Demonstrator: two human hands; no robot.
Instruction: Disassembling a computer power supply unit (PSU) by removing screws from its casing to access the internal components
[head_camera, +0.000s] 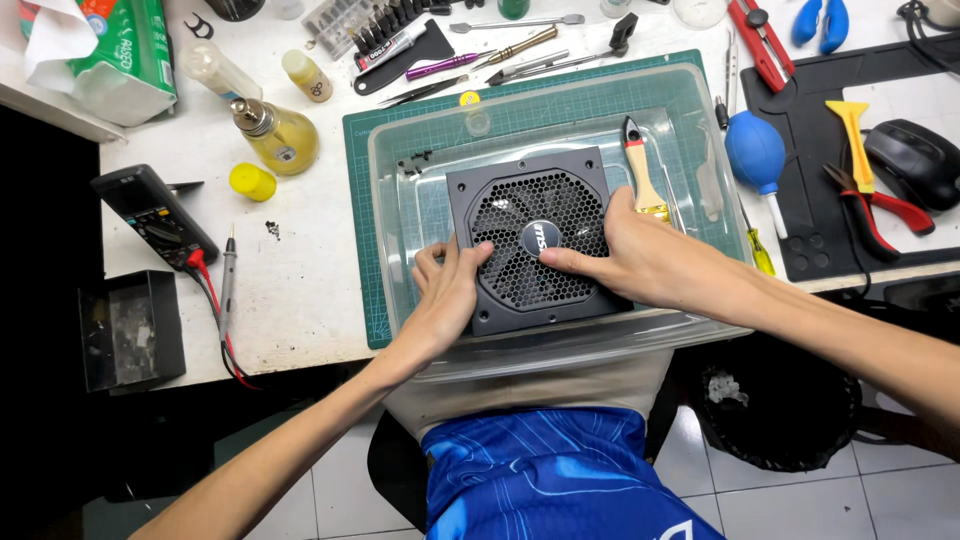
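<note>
Cluttered white workbench (300, 290), frame centre: left hand (445, 295) and right hand (640, 255) clasp black boxy fan-grilled power supply (535, 240), steadying it inside clear plastic tub (690, 110).

My arms are bare to past the elbow, no sleeves, gloves or watch showing. My left hand (440, 295) and right hand (640, 262) carry no rings (none visible, anyway). Lower down, blue clothing (545, 475) with paler swirling streaks.

1. the fan box (535, 240) sits in the tub (690, 110).
2. the tub sits on the mat (362, 200).
3. a brush (643, 175) lies in the tub, right of the fan box.
4. the left hand (445, 290) is on the box's left side, the right hand (630, 255) on its right.
5. a bottle (278, 135) stands left of the mat.
</note>
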